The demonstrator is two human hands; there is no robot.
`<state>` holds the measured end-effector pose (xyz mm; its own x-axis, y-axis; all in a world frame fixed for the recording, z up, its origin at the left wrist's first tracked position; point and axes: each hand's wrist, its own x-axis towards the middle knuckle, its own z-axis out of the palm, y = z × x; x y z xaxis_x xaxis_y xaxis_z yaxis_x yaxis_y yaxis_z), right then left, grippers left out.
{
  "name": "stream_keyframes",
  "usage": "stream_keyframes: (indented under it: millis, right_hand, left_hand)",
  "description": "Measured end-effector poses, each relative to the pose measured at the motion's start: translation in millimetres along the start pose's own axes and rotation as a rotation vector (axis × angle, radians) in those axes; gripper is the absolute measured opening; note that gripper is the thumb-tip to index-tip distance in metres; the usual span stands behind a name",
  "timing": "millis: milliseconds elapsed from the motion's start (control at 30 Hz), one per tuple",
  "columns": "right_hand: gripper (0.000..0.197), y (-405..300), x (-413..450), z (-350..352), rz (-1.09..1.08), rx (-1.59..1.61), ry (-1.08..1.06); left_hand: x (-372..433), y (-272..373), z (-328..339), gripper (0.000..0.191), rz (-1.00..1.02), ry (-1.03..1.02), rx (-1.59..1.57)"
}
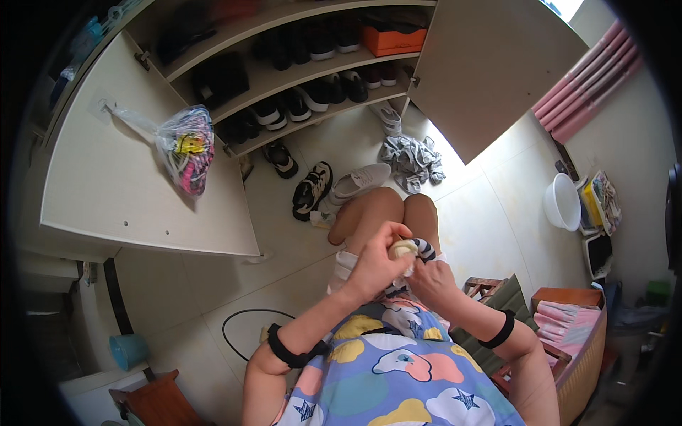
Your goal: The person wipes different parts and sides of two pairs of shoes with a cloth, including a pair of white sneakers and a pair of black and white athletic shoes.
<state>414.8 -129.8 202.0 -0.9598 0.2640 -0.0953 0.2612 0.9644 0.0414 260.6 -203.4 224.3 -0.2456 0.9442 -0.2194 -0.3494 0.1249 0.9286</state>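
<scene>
Above my lap, my left hand (373,263) is curled around a small cream-coloured item (403,248), which its fingers partly hide. Beside it bends a navy-and-white striped piece (423,248), seemingly soft. My right hand (434,279) has its fingers closed at the lower end of these pieces; I cannot tell whether the two are one object. On the floor past my knees stand a white lace-up shoe (362,181) and a black-and-beige sneaker (313,190). A crumpled grey cloth (413,157) lies to their right.
An open shoe cabinet holds rows of shoes (298,104) and an orange box (394,40). Its left door (133,197) carries a plastic bag (186,152); its right door (490,69) also stands open. A white basin (562,202) is at right, a blue bucket (129,351) at lower left.
</scene>
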Motion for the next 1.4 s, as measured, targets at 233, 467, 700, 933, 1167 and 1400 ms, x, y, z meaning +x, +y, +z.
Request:
stream_keyframes:
  millis: [233,467,700,933,1167,1400]
  right_hand:
    - [0.03,29.5,10.3,-33.9,0.115,0.487,-0.189]
    - [0.023,16.3,-1.1,-19.4,0.167,0.356,-0.059]
    - [0.028,2.5,-11.8,-28.8,0.085,0.257,0.037]
    - [0.023,-19.1,-18.3,-73.1,-0.324,-0.083,0.499]
    - [0.03,-4.8,-12.7,-18.8,-0.087,0.736,0.254]
    - [0.044,23.7,-0.3,-0.8,0.512,0.926,0.254]
  left_hand:
    - [-6.6,27.6,-13.3,0.058,-0.108,-0.179,-0.07]
    - [-4.6,25.8,-3.3,0.066,-0.067,-0.173,0.268]
    - [1.5,6.0,-20.6,0.045,0.06,0.099,0.625]
    - [7.6,0.3,-27.0,0.02,0.689,0.406,1.024]
    - [5.5,-45.7,-84.8,0.02,0.22,0.308,0.76]
    - [-11.3,-57.0,-109.8,0.047,-0.177,0.288,-0.153]
